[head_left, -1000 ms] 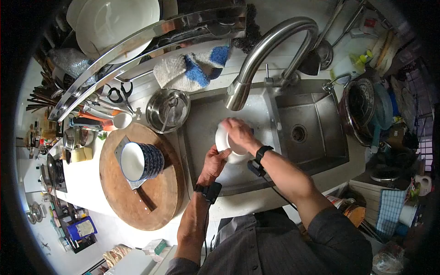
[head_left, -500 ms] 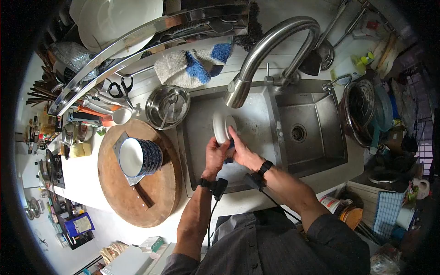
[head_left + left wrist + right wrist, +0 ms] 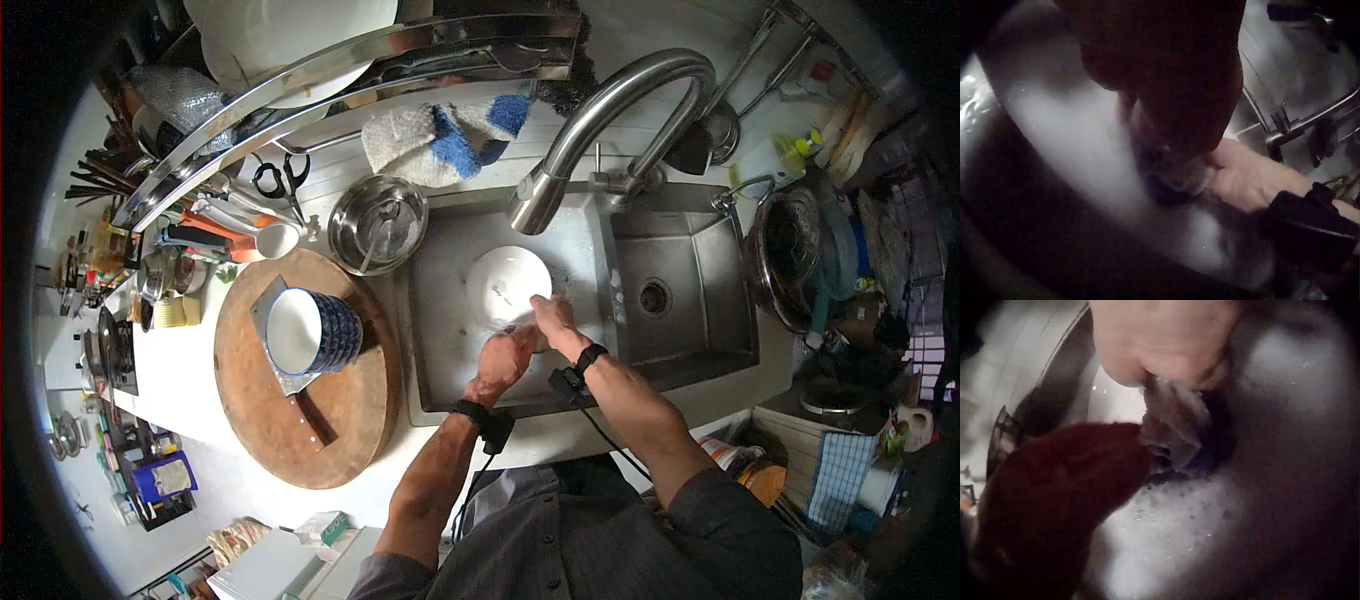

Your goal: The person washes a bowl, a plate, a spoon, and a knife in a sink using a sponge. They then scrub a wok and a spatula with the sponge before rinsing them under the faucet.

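In the head view a white bowl (image 3: 508, 282) has its inside facing up in the large sink basin (image 3: 440, 375), just beyond both hands. My left hand (image 3: 505, 362) is curled at the bowl's near side. Close beside it, my right hand (image 3: 556, 322) overlaps the bowl's near right rim. The right wrist view shows a wet, crumpled cloth (image 3: 1175, 422), pale with a dark blue part, gripped under the right hand. Fingers of the left hand meet that cloth from the other side, and both hands hold it. The left hand is mostly a dark shape in the left wrist view.
A steel faucet (image 3: 545, 195) arches over the basin. To the left, a round wooden board (image 3: 245, 400) bears a stack of blue-patterned bowls (image 3: 345, 335) and a cleaver (image 3: 310, 420). A steel bowl (image 3: 345, 225) with a spoon stands at the sink's left corner. A smaller basin (image 3: 690, 330) adjoins.
The white bowl has gone from tilted between the hands to inside-up just beyond them. The right hand has come off the bowl's inside, and both hands are now together at its near side.
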Demonstrator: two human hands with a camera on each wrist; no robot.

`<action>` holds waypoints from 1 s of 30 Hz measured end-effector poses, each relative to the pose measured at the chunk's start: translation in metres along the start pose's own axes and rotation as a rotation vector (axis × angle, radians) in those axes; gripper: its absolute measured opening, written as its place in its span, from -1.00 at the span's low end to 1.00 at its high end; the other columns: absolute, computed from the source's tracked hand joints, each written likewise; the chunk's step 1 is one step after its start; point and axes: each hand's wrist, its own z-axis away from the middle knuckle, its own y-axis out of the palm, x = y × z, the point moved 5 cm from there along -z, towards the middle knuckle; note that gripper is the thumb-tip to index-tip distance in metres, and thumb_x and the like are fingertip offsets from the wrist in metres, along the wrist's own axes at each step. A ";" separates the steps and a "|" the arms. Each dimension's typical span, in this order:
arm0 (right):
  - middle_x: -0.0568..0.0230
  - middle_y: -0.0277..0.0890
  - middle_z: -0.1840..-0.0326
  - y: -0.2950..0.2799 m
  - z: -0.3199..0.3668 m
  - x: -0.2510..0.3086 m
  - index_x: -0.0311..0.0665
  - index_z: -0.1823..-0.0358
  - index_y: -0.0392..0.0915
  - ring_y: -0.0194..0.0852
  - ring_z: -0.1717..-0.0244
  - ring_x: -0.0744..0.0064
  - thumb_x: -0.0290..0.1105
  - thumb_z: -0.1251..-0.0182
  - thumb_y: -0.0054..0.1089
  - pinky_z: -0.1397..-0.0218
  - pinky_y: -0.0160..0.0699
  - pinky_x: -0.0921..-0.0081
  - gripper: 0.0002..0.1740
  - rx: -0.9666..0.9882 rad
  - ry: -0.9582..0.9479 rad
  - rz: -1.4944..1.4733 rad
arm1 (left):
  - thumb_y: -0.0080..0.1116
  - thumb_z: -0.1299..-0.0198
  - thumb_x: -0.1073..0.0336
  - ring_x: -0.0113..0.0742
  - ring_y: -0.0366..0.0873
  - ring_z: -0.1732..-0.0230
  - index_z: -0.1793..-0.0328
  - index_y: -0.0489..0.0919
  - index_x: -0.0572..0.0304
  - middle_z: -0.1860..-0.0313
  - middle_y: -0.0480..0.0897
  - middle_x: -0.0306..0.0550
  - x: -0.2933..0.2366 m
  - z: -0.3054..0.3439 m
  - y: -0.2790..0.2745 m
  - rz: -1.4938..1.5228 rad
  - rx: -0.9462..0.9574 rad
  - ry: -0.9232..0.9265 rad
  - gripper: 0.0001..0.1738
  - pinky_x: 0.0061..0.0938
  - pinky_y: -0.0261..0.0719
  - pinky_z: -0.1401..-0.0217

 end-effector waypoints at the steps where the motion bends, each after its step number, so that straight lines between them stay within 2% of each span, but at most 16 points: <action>1: -0.19 0.65 0.08 -0.007 -0.002 -0.006 -0.62 0.02 0.59 0.62 0.11 0.12 -0.15 -0.36 0.21 0.07 0.59 0.12 -0.47 -0.028 -0.011 0.006 | 0.16 -0.33 0.19 0.26 0.69 0.10 -0.14 0.64 0.11 0.13 0.72 0.26 0.003 0.005 0.003 -0.073 0.101 0.003 -0.68 0.01 0.65 0.04; 2: -0.18 0.65 0.05 -0.005 -0.037 -0.038 -0.62 -0.04 0.57 0.63 0.10 0.11 -0.12 -0.37 0.21 0.04 0.59 0.11 -0.44 -0.081 -0.099 0.138 | 0.15 -0.33 0.13 0.22 0.70 0.07 -0.04 0.67 0.14 0.13 0.73 0.23 0.025 0.002 0.019 -0.087 0.141 0.048 -0.69 0.01 0.65 -0.03; 3: -0.18 0.65 0.05 -0.011 -0.036 -0.039 -0.62 -0.04 0.57 0.63 0.10 0.11 -0.12 -0.37 0.21 0.04 0.59 0.11 -0.44 -0.081 -0.098 0.138 | 0.15 -0.33 0.13 0.22 0.70 0.07 -0.04 0.67 0.14 0.13 0.73 0.23 0.036 0.002 0.023 -0.086 0.142 0.047 -0.69 0.01 0.65 -0.03; 5: -0.17 0.64 0.00 -0.023 -0.027 -0.022 -0.63 -0.10 0.54 0.63 0.08 0.10 -0.08 -0.40 0.23 0.02 0.59 0.09 -0.38 -0.124 -0.133 0.464 | 0.10 -0.29 0.12 0.24 0.71 0.04 0.03 0.72 0.18 0.10 0.74 0.22 0.057 0.003 0.036 -0.273 0.350 -0.022 -0.65 0.02 0.66 -0.11; 6: -0.17 0.63 -0.04 -0.028 -0.023 -0.022 -0.61 -0.13 0.52 0.64 0.07 0.06 -0.03 -0.42 0.24 0.00 0.59 0.08 -0.35 -0.138 0.041 0.400 | 0.10 -0.28 0.11 0.19 0.71 -0.02 0.06 0.75 0.21 0.08 0.75 0.21 0.065 0.006 0.035 -0.191 0.335 -0.042 -0.63 -0.01 0.63 -0.19; 7: -0.17 0.63 -0.04 -0.030 -0.027 -0.028 -0.61 -0.13 0.52 0.64 0.07 0.06 -0.03 -0.42 0.24 0.00 0.59 0.08 -0.35 -0.139 0.040 0.401 | 0.10 -0.28 0.11 0.19 0.71 -0.02 0.06 0.75 0.21 0.08 0.75 0.21 0.068 0.006 0.030 -0.189 0.334 -0.041 -0.63 -0.01 0.63 -0.19; 9: -0.11 0.64 -0.02 -0.029 -0.039 -0.048 -0.56 -0.11 0.54 0.64 0.10 0.11 -0.01 -0.46 0.21 0.02 0.59 0.06 -0.38 -0.099 0.042 0.181 | 0.12 -0.25 0.08 0.16 0.70 -0.06 0.05 0.76 0.21 0.04 0.75 0.20 0.078 0.010 0.024 -0.088 0.419 -0.230 -0.61 -0.06 0.62 -0.22; 13: -0.01 0.64 0.06 -0.024 -0.074 -0.087 -0.51 -0.06 0.58 0.58 0.06 0.25 -0.07 -0.41 0.29 0.03 0.57 0.07 -0.46 -0.038 0.206 0.261 | 0.15 -0.22 0.07 0.18 0.70 -0.05 0.04 0.78 0.17 0.02 0.75 0.21 0.090 0.017 0.019 -0.055 0.376 -0.294 -0.61 -0.09 0.63 -0.21; 14: -0.01 0.64 0.06 -0.023 -0.064 -0.084 -0.51 -0.06 0.58 0.58 0.06 0.25 -0.07 -0.41 0.29 0.03 0.57 0.07 -0.46 -0.038 0.204 0.262 | 0.18 -0.21 0.05 0.15 0.72 -0.02 0.04 0.78 0.17 0.05 0.76 0.20 0.097 0.015 0.022 -0.047 0.348 -0.288 -0.60 -0.11 0.63 -0.18; 16: 0.01 0.66 0.04 -0.020 -0.041 -0.071 -0.47 -0.02 0.60 0.58 0.02 0.28 -0.08 -0.38 0.32 0.02 0.57 0.11 -0.49 -0.006 0.120 -0.164 | 0.20 -0.20 0.03 0.12 0.73 0.00 0.04 0.78 0.17 0.08 0.77 0.18 0.103 0.013 0.022 -0.036 0.315 -0.283 -0.59 -0.13 0.64 -0.16; 18: -0.03 0.66 0.04 -0.021 -0.025 -0.051 -0.46 -0.08 0.59 0.62 0.07 0.20 -0.09 -0.37 0.31 0.08 0.60 0.11 -0.47 -0.001 0.116 -0.040 | 0.24 -0.21 0.03 0.01 0.75 0.07 0.05 0.78 0.19 0.13 0.78 0.14 0.100 0.014 0.014 0.187 0.316 -0.453 -0.59 -0.20 0.65 -0.10; 20: -0.07 0.66 0.03 -0.019 -0.027 -0.055 -0.44 -0.14 0.57 0.65 0.12 0.12 -0.10 -0.36 0.29 0.13 0.62 0.12 -0.46 0.000 0.114 0.081 | 0.25 -0.21 0.02 -0.03 0.75 0.09 0.04 0.78 0.20 0.16 0.78 0.12 0.109 0.013 0.020 0.230 0.295 -0.451 -0.58 -0.21 0.64 -0.08; 22: 0.08 0.66 -0.02 -0.010 -0.030 -0.055 -0.43 -0.10 0.61 0.56 0.01 0.33 -0.16 -0.36 0.36 0.00 0.58 0.23 -0.52 0.081 0.063 -0.111 | 0.25 -0.21 0.02 -0.08 0.75 0.11 0.02 0.78 0.21 0.18 0.78 0.11 0.114 0.010 0.025 0.271 0.272 -0.442 -0.57 -0.23 0.64 -0.06; 26: 0.11 0.67 -0.01 -0.023 0.002 -0.018 -0.46 -0.14 0.61 0.54 0.01 0.38 -0.21 -0.38 0.36 0.00 0.57 0.30 -0.53 0.056 -0.046 -0.033 | 0.25 -0.21 0.03 -0.10 0.73 0.16 0.05 0.75 0.28 0.21 0.78 0.10 0.112 0.012 0.028 0.302 0.262 -0.491 -0.56 -0.22 0.63 -0.03; 28: 0.13 0.68 -0.04 -0.026 0.013 -0.005 -0.48 -0.14 0.61 0.56 0.00 0.41 -0.24 -0.39 0.34 0.00 0.57 0.31 -0.54 0.129 -0.172 -0.163 | 0.25 -0.20 0.03 -0.11 0.72 0.17 0.06 0.74 0.31 0.21 0.78 0.09 0.112 0.011 0.026 0.289 0.252 -0.522 -0.55 -0.22 0.63 -0.03; 30: 0.15 0.68 -0.05 -0.027 -0.001 -0.017 -0.48 -0.14 0.61 0.57 -0.01 0.42 -0.26 -0.39 0.34 -0.01 0.57 0.33 -0.55 0.089 -0.160 -0.140 | 0.24 -0.24 0.06 -0.16 0.70 0.19 0.19 0.73 0.36 0.23 0.76 0.07 0.109 0.004 0.030 0.317 0.289 -0.475 -0.59 -0.26 0.62 0.03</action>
